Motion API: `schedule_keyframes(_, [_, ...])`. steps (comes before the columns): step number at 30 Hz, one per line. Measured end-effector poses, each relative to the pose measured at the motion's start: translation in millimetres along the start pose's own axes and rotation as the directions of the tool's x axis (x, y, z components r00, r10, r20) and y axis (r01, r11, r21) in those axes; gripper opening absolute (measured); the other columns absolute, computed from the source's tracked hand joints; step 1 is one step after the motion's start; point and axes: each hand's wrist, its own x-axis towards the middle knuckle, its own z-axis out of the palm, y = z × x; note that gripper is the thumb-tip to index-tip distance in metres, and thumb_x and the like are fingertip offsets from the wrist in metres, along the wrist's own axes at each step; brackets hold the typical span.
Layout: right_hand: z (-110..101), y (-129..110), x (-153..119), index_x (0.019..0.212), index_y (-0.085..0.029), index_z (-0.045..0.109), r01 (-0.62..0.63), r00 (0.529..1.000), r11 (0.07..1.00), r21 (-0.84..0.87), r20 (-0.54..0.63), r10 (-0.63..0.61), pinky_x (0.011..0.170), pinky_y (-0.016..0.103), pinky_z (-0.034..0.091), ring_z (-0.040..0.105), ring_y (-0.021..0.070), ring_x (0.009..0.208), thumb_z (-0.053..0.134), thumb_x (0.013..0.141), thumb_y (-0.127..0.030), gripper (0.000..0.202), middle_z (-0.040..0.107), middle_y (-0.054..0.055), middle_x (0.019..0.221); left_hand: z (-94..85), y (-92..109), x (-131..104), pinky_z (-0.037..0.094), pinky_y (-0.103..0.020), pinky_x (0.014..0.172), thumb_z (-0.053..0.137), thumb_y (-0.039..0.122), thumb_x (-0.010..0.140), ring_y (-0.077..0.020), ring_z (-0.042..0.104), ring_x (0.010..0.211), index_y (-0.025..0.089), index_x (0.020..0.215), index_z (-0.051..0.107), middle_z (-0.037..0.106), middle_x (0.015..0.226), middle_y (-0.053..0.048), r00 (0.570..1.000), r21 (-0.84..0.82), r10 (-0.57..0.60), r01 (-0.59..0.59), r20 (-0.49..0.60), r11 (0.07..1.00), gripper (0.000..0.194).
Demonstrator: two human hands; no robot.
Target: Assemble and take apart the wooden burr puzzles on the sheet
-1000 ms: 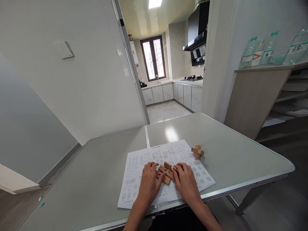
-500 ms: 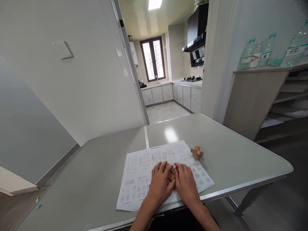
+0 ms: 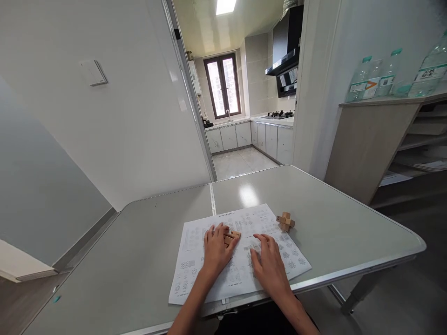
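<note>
My left hand (image 3: 215, 247) lies on a printed instruction sheet (image 3: 195, 272) and covers loose wooden puzzle pieces (image 3: 231, 236), whose ends stick out under its fingers. Beside it, my right hand (image 3: 268, 263) rests flat on the same sheet with fingers apart and nothing in it. An assembled wooden burr puzzle (image 3: 286, 221) stands by the sheet's far right corner, a little beyond my right hand.
The sheet lies near the front edge of a grey folding table (image 3: 139, 246). A shelf unit (image 3: 380, 139) with water bottles (image 3: 363, 79) stands to the right. An open doorway to a kitchen (image 3: 240, 121) lies behind the table.
The hands were together over the wooden pieces at the sheet's middle. My left hand has slid the pieces up and to the left; my right hand has stayed put, now off the pieces.
</note>
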Motion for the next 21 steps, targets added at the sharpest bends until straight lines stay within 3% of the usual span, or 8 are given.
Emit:
schedule_keyframes(7, [-3,-2,-1,0.126,-0.026,0.054,-0.031,0.999,0.999,0.022,0.044,0.03,0.097,0.052,0.056,0.054,0.0348,0.126,0.044,0.098,-0.031,0.03,0.055,0.012,0.131,-21.4,-52,10,0.017,-0.06,0.121,0.058,0.06,0.093,-0.0408,0.033,0.149,0.025,0.124,0.062,0.06,0.148,-0.009,0.99,0.064,-0.138,0.14,-0.038,0.988,0.047])
schedule_keyframes(13, [-4,0,-1,0.127,-0.025,0.054,-0.042,0.996,0.999,0.025,0.076,0.04,0.097,0.052,0.056,0.053,0.0348,0.128,0.044,0.098,-0.032,0.032,0.055,0.012,0.133,-42.4,-91,11,0.019,-0.058,0.12,0.052,0.062,0.094,-0.0399,0.032,0.148,0.025,0.126,0.06,0.06,0.148,-0.009,0.972,0.12,-0.22,0.228,-0.082,0.966,0.049])
schedule_keyframes(21, [-7,-1,-3,0.128,-0.028,0.054,-0.077,0.993,0.993,0.088,0.092,0.069,0.093,0.049,0.059,0.054,0.0336,0.128,0.047,0.097,-0.035,0.033,0.053,0.01,0.136,-46.7,-103,7,0.02,-0.057,0.12,0.045,0.067,0.095,-0.0386,0.035,0.146,0.026,0.127,0.06,0.056,0.152,-0.008,0.962,0.154,-0.251,0.265,-0.105,0.952,0.054])
